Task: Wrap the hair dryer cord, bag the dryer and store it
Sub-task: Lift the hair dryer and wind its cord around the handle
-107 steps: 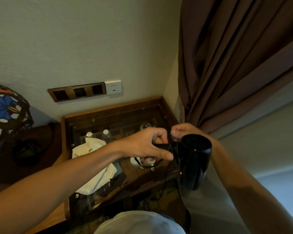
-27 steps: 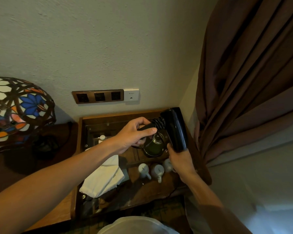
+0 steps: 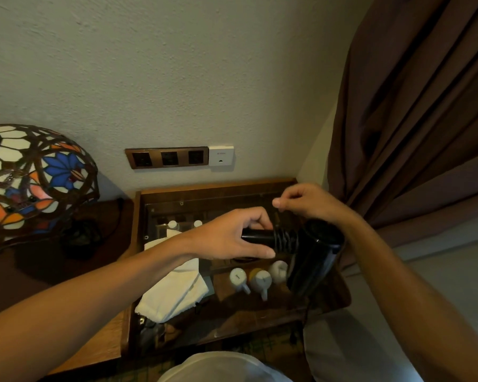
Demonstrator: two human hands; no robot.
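A black hair dryer (image 3: 315, 255) hangs above the wooden table, barrel pointing down and right. My left hand (image 3: 232, 238) grips its handle, which points left. Several turns of black cord (image 3: 284, 239) sit wound round the handle between my left hand and the barrel. My right hand (image 3: 304, 202) is above the dryer, fingers curled and pinching a thin strand of cord that runs down behind the handle. A white cloth bag (image 3: 174, 293) lies on the table's glass top under my left forearm.
A glass-topped wooden side table (image 3: 260, 186) stands against the wall, with three white cups (image 3: 257, 279) and two bottle caps (image 3: 185, 224) under the glass. A stained-glass lamp (image 3: 31, 177) stands left. Wall sockets (image 3: 169, 158) are above the table, and a brown curtain (image 3: 411, 119) hangs to the right.
The dryer turned so its barrel points down instead of up. My right hand left the barrel and rose above the handle with the cord. More cord is wound on the handle.
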